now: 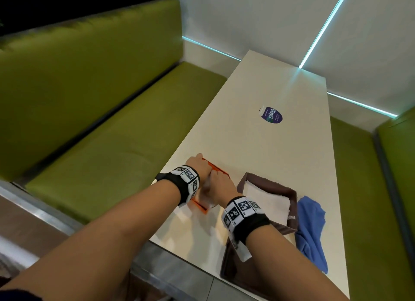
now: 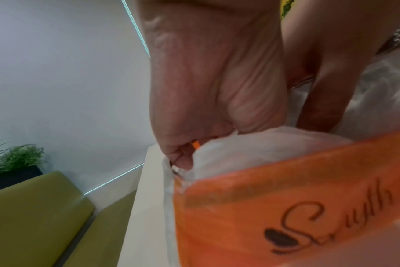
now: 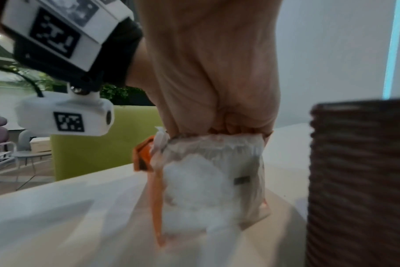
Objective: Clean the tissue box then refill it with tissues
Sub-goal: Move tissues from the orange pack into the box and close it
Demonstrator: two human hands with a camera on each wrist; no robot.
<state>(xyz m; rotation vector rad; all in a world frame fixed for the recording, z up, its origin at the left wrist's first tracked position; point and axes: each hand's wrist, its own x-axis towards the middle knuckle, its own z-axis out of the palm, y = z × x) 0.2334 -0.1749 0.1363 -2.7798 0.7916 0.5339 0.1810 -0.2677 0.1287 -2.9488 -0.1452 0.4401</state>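
Note:
An orange tissue packet (image 1: 216, 168) with clear plastic lies on the white table (image 1: 280, 148), near its left edge. Both hands grasp it close together: my left hand (image 1: 197, 166) pinches the plastic edge, my right hand (image 1: 221, 184) grips the bunched plastic beside it. The left wrist view has the left hand's fingers (image 2: 180, 155) curled on the packet (image 2: 286, 207). My right hand (image 3: 222, 124) clamps the packet's top (image 3: 206, 180) in the right wrist view. The brown tissue box (image 1: 269, 181) stands open to the right, with white tissues (image 1: 267, 202) inside.
A blue cloth (image 1: 312, 229) lies right of the box. A brown lid (image 1: 231, 269) sits at the table's near edge under my right forearm. A purple round sticker (image 1: 271, 116) marks the table's middle. Green benches (image 1: 101, 121) flank the table.

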